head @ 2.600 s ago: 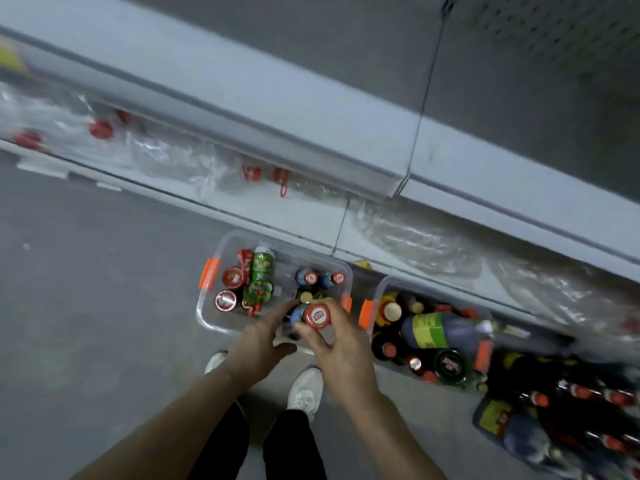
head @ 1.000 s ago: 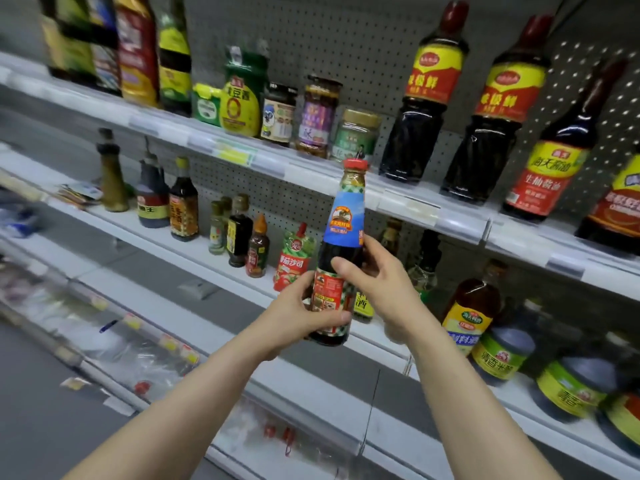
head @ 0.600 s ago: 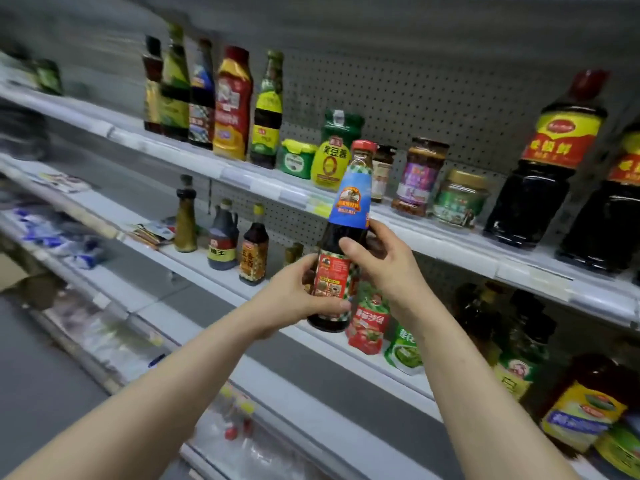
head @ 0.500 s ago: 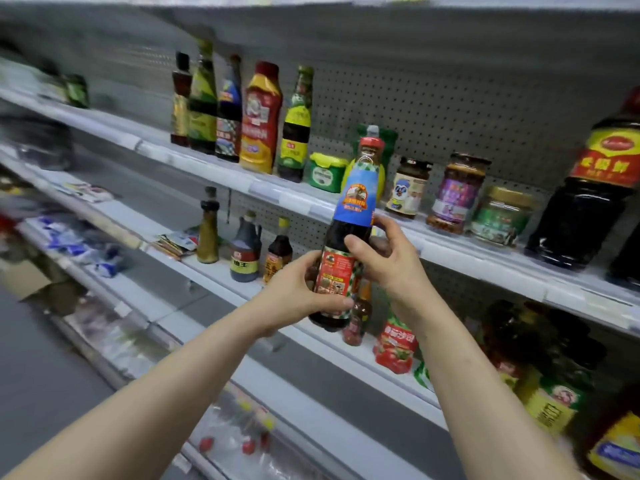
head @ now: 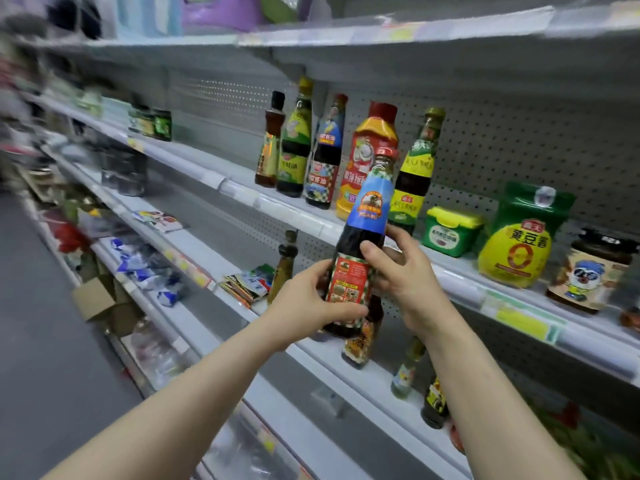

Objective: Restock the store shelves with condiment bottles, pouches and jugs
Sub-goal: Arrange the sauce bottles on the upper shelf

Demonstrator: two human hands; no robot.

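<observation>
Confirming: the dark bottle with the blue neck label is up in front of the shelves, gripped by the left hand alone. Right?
Not alone. The head view shows both hands gripping the bottle: left hand round its lower label, right hand just above. It is up in front of the shelves.

A grey pegboard [head: 519, 143] backs the goods. Before it a green tub [head: 452, 230] with a yellow lid stands just left of a green-and-yellow pack [head: 519, 244], and right of that is a dark jar [head: 588, 275] with a cartoon label. A yellow price tag [head: 523, 323] hangs below them. Lower left lie flat sachets [head: 157, 220] (print too blurred to read) and blue-white packets [head: 145, 268]. A cardboard box [head: 95, 301] stands at the edge of the grey floor [head: 41, 341]. Something purple [head: 221, 8] shows at the very top.
</observation>
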